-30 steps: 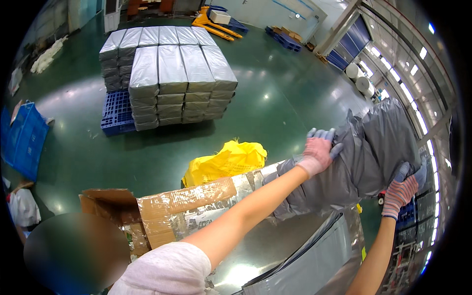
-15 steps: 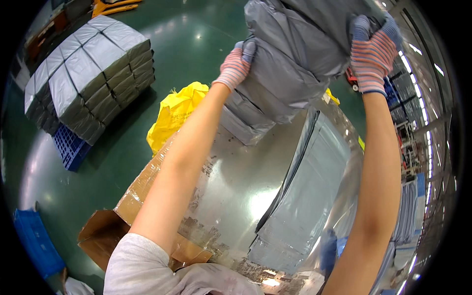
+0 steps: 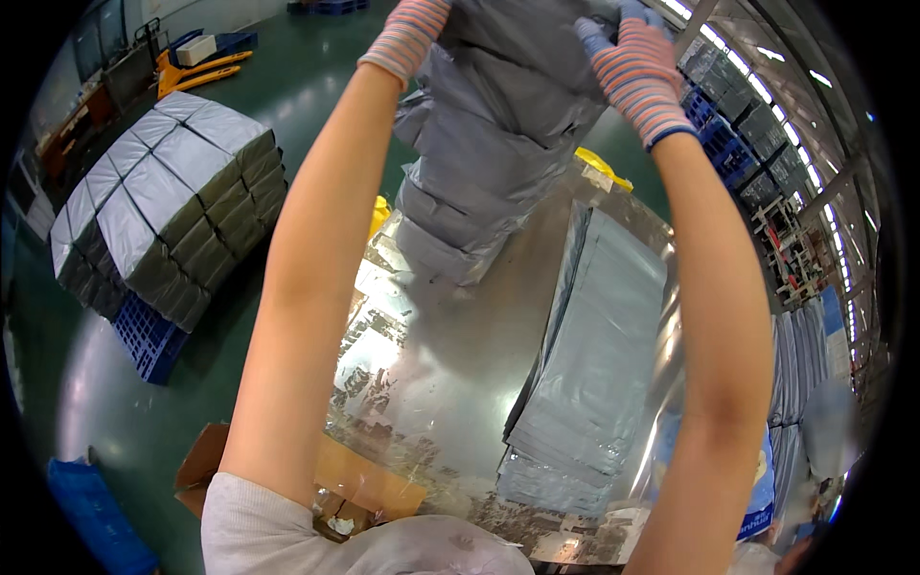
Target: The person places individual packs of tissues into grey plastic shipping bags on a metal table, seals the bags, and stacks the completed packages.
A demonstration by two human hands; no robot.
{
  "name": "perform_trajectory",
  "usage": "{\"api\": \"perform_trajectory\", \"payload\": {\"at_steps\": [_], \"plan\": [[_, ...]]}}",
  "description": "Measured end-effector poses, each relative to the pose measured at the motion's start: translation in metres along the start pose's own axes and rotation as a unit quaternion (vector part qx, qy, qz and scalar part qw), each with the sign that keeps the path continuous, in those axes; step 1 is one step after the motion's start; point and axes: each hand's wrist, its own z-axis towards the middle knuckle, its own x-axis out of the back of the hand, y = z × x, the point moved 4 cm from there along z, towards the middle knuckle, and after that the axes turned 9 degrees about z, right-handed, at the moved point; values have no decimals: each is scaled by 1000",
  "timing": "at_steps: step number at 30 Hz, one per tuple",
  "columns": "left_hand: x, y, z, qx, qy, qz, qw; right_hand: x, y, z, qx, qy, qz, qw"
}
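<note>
While both arms reach up and away from the body, the scene reads as follows.

Left hand: the left hand (image 3: pixel 407 34), in a striped knit glove, sits at the top of the picture against the upper left side of the grey bag bundle (image 3: pixel 489 144); its fingers run out of view, so their grip cannot be told.

Right hand: the right hand (image 3: pixel 637 72), also in a striped glove with blue fingertips, has its fingers clamped on the upper right edge of the same bundle.

Grey bag bundle: a thick stack of grey plastic bags, held raised above the far edge of the surface; its lower end hangs down toward that edge, and whether it touches there cannot be told.

Surface: a shiny metal surface (image 3: pixel 450 383) with strong reflections, lying between the two forearms.

Flat bag stack: a second stack of grey bags (image 3: pixel 594 364) lies flat along the right edge of the surface, well apart from the raised bundle.

Cardboard box: an open brown box (image 3: pixel 355 479) sits at the near left corner of the surface, just beside the person's shoulder.

Pallet load: wrapped grey packs (image 3: pixel 172 211) stacked on a blue pallet (image 3: pixel 144 335) stand on the green floor (image 3: pixel 316 86), left of the surface.

Pallet truck: an orange-yellow pallet truck (image 3: pixel 196 72) stands on the floor beyond the pallet load.

Yellow sheet: a yellow piece (image 3: pixel 604 168) shows at the far edge, just behind the bundle.
</note>
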Motion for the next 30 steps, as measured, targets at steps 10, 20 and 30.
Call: {"api": "perform_trajectory", "payload": {"at_steps": [10, 20, 30], "plan": [[-80, 50, -44, 36, 21, 108, 993, 18, 150, -29, -465, 25, 596, 654], [-62, 119, -93, 160, 23, -128, 978, 86, 40, -101, -416, -77, 730, 537], [32, 198, -365, 278, -20, -187, 942, 115, -22, -270, -470, -145, 835, 246]]}}
